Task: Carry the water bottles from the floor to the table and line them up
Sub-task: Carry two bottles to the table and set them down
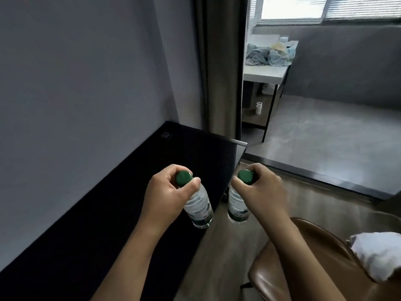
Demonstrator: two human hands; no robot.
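Note:
I hold two clear water bottles with green caps, one in each hand, both hanging by the neck. My left hand (168,190) grips the neck of the left bottle (200,210), which hangs over the right edge of the black table (108,203). My right hand (259,190) grips the neck of the right bottle (236,206), which hangs over the floor just right of the table's edge. Both bottles are in the air and a little tilted.
A brown leather chair (303,263) with a white cloth (377,255) stands at the lower right. A grey wall runs along the table's left side. Beyond a curtain (219,66), a white table (267,70) with crumpled cloth stands near a window.

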